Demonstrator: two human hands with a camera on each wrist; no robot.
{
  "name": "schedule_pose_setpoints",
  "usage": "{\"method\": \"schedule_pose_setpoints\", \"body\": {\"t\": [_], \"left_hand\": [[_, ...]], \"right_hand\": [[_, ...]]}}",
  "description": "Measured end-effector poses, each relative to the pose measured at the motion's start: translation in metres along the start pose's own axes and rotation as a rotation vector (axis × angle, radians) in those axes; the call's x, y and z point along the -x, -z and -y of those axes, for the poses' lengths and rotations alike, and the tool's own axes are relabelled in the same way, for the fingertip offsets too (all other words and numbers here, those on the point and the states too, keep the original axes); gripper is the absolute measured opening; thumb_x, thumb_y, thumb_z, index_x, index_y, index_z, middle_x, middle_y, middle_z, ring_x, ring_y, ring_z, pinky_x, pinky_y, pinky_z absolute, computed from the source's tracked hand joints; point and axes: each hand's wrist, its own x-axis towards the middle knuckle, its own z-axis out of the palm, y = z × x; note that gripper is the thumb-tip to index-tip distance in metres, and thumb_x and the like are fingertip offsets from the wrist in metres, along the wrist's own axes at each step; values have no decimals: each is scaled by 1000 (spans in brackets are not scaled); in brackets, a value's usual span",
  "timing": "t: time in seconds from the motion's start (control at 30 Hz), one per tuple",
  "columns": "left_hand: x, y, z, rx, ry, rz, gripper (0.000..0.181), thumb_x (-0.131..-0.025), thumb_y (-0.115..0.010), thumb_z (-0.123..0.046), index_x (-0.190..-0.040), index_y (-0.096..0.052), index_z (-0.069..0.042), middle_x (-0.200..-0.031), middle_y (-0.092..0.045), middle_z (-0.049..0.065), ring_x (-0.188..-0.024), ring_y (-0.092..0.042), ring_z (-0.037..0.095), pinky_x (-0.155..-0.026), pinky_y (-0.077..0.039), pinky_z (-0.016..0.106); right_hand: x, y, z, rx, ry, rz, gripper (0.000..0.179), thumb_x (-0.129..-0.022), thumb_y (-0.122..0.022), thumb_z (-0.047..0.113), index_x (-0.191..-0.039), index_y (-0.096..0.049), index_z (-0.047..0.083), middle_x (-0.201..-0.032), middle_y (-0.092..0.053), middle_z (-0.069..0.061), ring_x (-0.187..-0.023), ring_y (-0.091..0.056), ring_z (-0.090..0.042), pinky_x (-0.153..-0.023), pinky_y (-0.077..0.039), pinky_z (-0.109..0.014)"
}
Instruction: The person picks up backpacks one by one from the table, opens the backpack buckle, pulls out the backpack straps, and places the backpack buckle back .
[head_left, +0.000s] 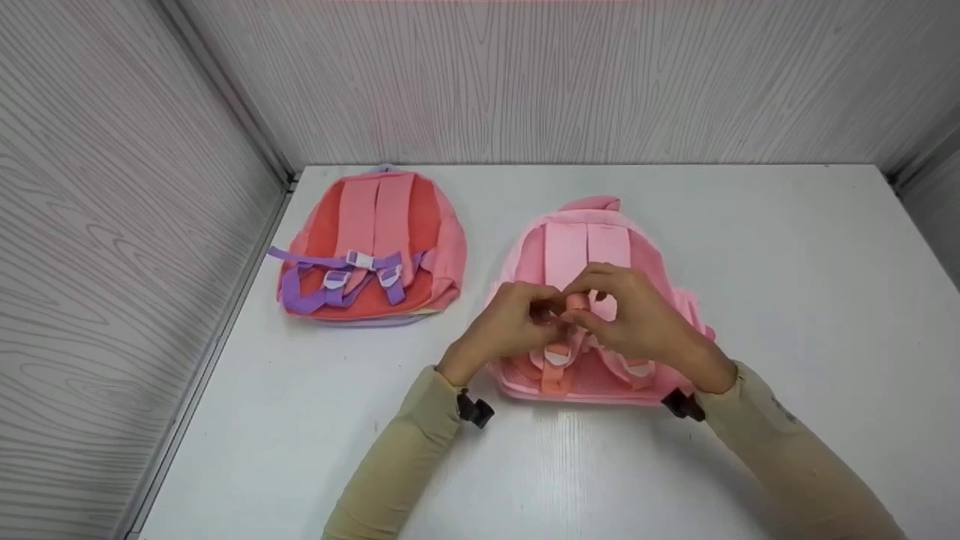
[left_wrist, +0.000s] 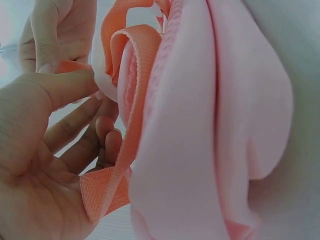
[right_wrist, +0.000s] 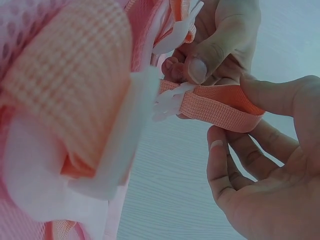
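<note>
A light pink backpack [head_left: 566, 244] lies on the table, its shoulder straps facing up. Above its lower half, both hands hold an orange webbing strap [right_wrist: 215, 110] threaded through a white plastic buckle [right_wrist: 171, 100]. The left hand [head_left: 514, 319] pinches the strap at the buckle, with its thumb on top in the right wrist view. The right hand [head_left: 637, 315] pinches the folded loop of the same strap between thumb and fingers. Another white adjuster [right_wrist: 120, 135] with orange webbing sits close to the right wrist camera. Fingers partly hide the buckle in the head view.
A second backpack [head_left: 319, 225], coral and red with purple straps [head_left: 304, 300] and white buckles, lies at the left on the white table [head_left: 787, 300]. Grey wood-grain panels [head_left: 562, 82] stand behind and to the left.
</note>
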Motion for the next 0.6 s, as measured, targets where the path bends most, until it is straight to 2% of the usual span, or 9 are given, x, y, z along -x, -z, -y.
{"method": "schedule_pose_setpoints", "body": {"t": [0.4, 0.6], "left_hand": [[-1, 0, 2, 0, -5, -9, 21, -95, -80, -18, -115, -82, -14, -101, -78, -4, -83, -63, 9, -76, -54, 22], [-1, -1, 4, 17, 14, 5, 21, -96, -81, -21, -116, -83, -14, -100, -79, -4, -85, -66, 8, -79, -56, 22]], "right_hand": [[3, 2, -3, 0, 47, -45, 10, -95, -82, 10, -104, -80, 6, -95, -73, 2, -89, -64, -13, -82, -55, -41], [5, 5, -3, -13, 39, -69, 7, -95, -81, 7, -102, -80, 6, -95, -73, 4, -91, -64, -13, -83, -53, -37]]}}
